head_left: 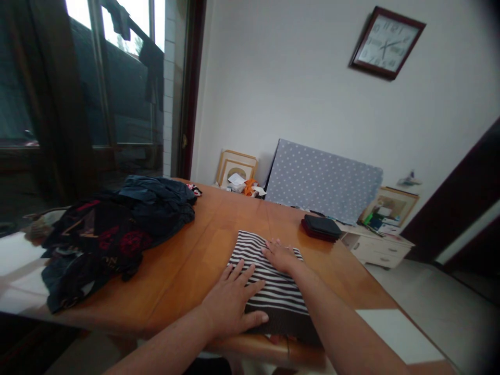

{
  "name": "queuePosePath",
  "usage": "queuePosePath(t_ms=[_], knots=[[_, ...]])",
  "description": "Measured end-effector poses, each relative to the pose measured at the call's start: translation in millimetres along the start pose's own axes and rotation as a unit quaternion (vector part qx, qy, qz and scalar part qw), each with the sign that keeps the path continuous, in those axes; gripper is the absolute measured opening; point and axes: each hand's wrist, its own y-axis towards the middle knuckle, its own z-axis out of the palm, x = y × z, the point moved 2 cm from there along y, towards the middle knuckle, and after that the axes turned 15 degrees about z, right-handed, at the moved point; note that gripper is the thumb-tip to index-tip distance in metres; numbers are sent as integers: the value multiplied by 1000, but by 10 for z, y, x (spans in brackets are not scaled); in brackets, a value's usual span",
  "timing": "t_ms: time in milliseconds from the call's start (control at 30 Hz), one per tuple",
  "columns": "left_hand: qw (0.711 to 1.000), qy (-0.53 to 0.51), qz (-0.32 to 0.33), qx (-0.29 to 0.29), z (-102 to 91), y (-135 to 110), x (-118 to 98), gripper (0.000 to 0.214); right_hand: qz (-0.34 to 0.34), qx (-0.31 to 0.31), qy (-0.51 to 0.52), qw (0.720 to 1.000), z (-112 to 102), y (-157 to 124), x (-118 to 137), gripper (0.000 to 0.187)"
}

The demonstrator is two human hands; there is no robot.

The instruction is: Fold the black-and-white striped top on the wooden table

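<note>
A black-and-white striped knit garment (273, 291) with a dark ribbed hem lies folded flat on the wooden table (211, 229), close to its front edge. My left hand (234, 297) rests on the garment's left side, its fingers spread. Farther up, near the garment's far right corner, my right hand (280, 256) lies flat with its fingers stretched out. Both palms face down on the cloth, and neither hand grips it. Part of the garment's right side is hidden under my right forearm.
A heap of dark clothes (117, 229) covers the table's left side. Dark folded items (321, 227) are stacked at the right edge. A white sheet (398, 333) lies at the near right corner. Beyond stand a dotted cloth-covered panel (324, 177) and a white drawer cabinet (378, 251).
</note>
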Motion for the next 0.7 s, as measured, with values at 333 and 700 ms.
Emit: queuePosePath(t_ms=[333, 700], knots=[[1000, 2, 5, -12, 14, -22, -4, 81, -93, 20, 6, 995, 92, 49, 434, 73], [1000, 13, 7, -20, 44, -23, 20, 83, -157, 7, 19, 987, 148, 182, 728, 65]])
